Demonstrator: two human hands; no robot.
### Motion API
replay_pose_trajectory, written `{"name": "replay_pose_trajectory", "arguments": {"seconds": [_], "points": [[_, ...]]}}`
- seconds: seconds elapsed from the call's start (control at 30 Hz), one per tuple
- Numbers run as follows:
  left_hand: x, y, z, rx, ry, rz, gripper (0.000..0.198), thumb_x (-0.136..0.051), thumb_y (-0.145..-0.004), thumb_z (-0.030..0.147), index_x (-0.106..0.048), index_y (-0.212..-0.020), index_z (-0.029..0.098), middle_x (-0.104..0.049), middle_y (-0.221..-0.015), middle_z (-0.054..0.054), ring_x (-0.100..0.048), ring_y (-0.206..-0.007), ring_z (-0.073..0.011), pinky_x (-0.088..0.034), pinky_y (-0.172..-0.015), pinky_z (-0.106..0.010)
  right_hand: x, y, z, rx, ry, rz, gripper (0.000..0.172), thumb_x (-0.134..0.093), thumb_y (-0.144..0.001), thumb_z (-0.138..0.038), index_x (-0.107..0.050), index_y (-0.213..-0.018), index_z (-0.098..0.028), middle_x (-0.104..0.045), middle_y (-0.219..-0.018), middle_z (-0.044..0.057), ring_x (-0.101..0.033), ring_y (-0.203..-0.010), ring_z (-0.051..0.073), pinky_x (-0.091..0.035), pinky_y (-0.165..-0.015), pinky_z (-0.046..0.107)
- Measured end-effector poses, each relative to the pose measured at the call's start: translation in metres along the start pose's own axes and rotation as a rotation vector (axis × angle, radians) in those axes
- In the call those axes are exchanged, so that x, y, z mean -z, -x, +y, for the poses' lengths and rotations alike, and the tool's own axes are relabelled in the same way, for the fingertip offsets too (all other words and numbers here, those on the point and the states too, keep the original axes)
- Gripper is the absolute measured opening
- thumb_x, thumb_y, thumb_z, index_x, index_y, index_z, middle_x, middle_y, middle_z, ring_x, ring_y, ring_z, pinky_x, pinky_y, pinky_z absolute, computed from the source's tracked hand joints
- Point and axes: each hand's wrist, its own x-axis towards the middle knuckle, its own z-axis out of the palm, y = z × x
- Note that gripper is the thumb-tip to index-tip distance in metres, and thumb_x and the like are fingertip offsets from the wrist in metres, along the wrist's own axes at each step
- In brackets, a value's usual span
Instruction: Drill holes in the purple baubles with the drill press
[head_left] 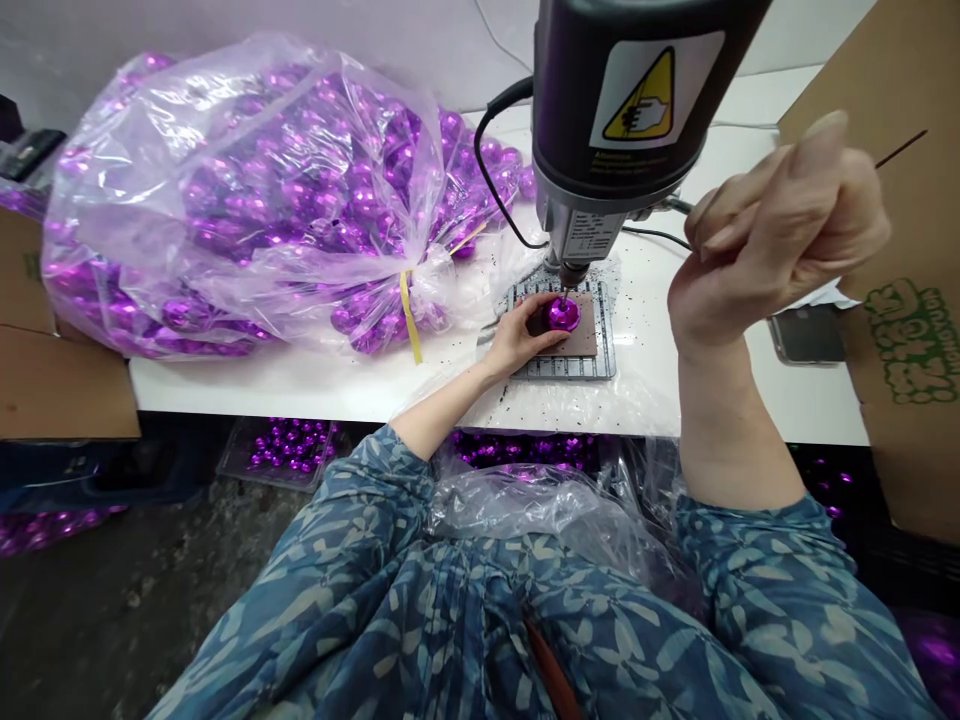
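head view, big bag: one clear plastic bag (240, 200) lies on the white table (300, 385), left of the drill. it's stuffed with shiny purple balls, way too many to count, and the neck is tied with a yellow strip (409, 315).
lap bag (540, 510): second clear bag, crumpled on the person's lap. purple balls show just beyond it under the table, can't tell if they're inside it.
tray (289, 445): one clear tray below the table edge, holding purple balls too.
boxes: two cardboard ones, left box (45, 370) and right box (911, 340). can't see into either.
writing: right box has green cartoonish print, unreadable. the drill head (622, 100) has a white sticker (645, 100) with a yellow warning triangle and hand pictogram, small text too tiny.
left hand (517, 335): fingers closed around one purple ball (562, 314), holding it on the drill's base plate (570, 350), right under the bit.
right hand (780, 235): raised right of the drill head, fingers curled tight round a thin dark rod (900, 150) poking out past the knuckles.
phone (806, 335): one, flat on the table by the right box.
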Motion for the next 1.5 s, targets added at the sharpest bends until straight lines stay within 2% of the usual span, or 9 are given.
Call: {"name": "replay_pose_trajectory", "arguments": {"seconds": [0.4,0.67,0.9,0.97,1.1,1.17,1.37,1.43,1.5], "points": [[-0.002,0.001,-0.004,-0.008,0.045,0.007,0.060,-0.088,-0.093,0.045,-0.064,-0.145,0.025,-0.073,-0.146,-0.014,-0.071,-0.136,-0.0312,-0.057,-0.120,-0.053,0.024,0.020,0.042,0.187,-0.010,0.114,0.089,-0.077,-0.086,-0.063,-0.005,-0.067,-0.015,0.003,-0.051,-0.002,-0.008,-0.039,0.000,-0.013,-0.040,0.025],[-0.003,0.000,-0.005,-0.039,0.120,0.035,0.061,-0.091,-0.090,0.052,-0.068,-0.140,0.026,-0.076,-0.141,-0.012,-0.074,-0.132,-0.0324,-0.061,-0.116,-0.053,0.039,0.028,0.060,0.285,0.017,0.065,0.085,-0.073,-0.091,-0.056,-0.001,-0.066,-0.017,0.004,-0.048,-0.005,-0.009,-0.037,-0.001,-0.016,-0.039,0.023],[-0.004,-0.001,-0.003,-0.023,0.131,0.024,0.061,-0.091,-0.090,0.050,-0.066,-0.140,0.024,-0.077,-0.138,-0.012,-0.074,-0.130,-0.0303,-0.061,-0.114,-0.048,0.024,0.019,0.035,0.218,0.033,-0.008,0.080,-0.069,-0.095,-0.057,-0.010,-0.060,-0.015,-0.002,-0.045,-0.006,-0.017,-0.036,-0.003,-0.018,-0.041,0.018],[-0.006,0.000,-0.002,-0.028,0.104,0.052,0.059,-0.090,-0.091,0.048,-0.066,-0.139,0.024,-0.076,-0.139,-0.012,-0.074,-0.129,-0.0293,-0.061,-0.113,-0.048,0.011,0.002,0.020,0.123,0.047,-0.014,0.076,-0.069,-0.094,-0.055,-0.017,-0.058,-0.014,-0.015,-0.045,-0.006,-0.032,-0.039,-0.003,-0.021,-0.044,0.018],[-0.002,0.019,0.018,-0.027,-0.095,0.163,0.055,-0.091,-0.089,0.047,-0.066,-0.131,0.022,-0.076,-0.130,-0.012,-0.073,-0.121,-0.0287,-0.061,-0.105,-0.047,-0.011,-0.026,-0.002,-0.058,0.086,-0.057,0.066,-0.070,-0.078,-0.065,-0.034,-0.058,-0.014,-0.031,-0.045,-0.008,-0.036,-0.039,-0.002,-0.020,-0.047,0.021],[0.006,0.042,0.037,-0.057,-0.210,0.100,0.052,-0.092,-0.086,0.049,-0.068,-0.122,0.020,-0.079,-0.119,-0.011,-0.074,-0.111,-0.0278,-0.061,-0.098,-0.046,-0.015,-0.030,-0.006,-0.086,0.088,-0.052,0.065,-0.070,-0.073,-0.068,-0.033,-0.060,-0.016,-0.031,-0.044,-0.008,-0.035,-0.039,-0.001,-0.018,-0.047,0.023],[0.042,0.096,0.089,-0.190,-0.336,-0.643,0.046,-0.083,-0.089,0.068,-0.073,-0.100,0.025,-0.079,-0.088,-0.003,-0.073,-0.080,-0.0227,-0.058,-0.075,-0.037,-0.017,-0.025,-0.010,-0.140,0.077,-0.018,0.066,-0.070,-0.066,-0.071,-0.031,-0.061,-0.018,-0.035,-0.045,-0.008,-0.035,-0.040,0.000,-0.016,-0.048,0.026],[0.053,0.080,0.087,-0.089,-0.299,-0.574,0.042,-0.074,-0.100,0.064,-0.072,-0.098,0.022,-0.077,-0.086,-0.004,-0.072,-0.076,-0.0209,-0.056,-0.072,-0.034,-0.019,-0.025,-0.012,-0.146,0.055,0.000,0.064,-0.072,-0.065,-0.069,-0.031,-0.062,-0.019,-0.034,-0.044,-0.009,-0.035,-0.039,0.000,-0.016,-0.048,0.026],[0.063,0.044,0.073,0.073,-0.298,-0.356,0.033,-0.059,-0.112,0.049,-0.070,-0.102,0.019,-0.077,-0.089,-0.006,-0.072,-0.078,-0.0198,-0.057,-0.074,-0.033,-0.021,-0.025,-0.013,-0.146,0.031,0.005,0.065,-0.073,-0.064,-0.068,-0.030,-0.061,-0.019,-0.033,-0.044,-0.009,-0.034,-0.039,0.000,-0.016,-0.048,0.026]]}}
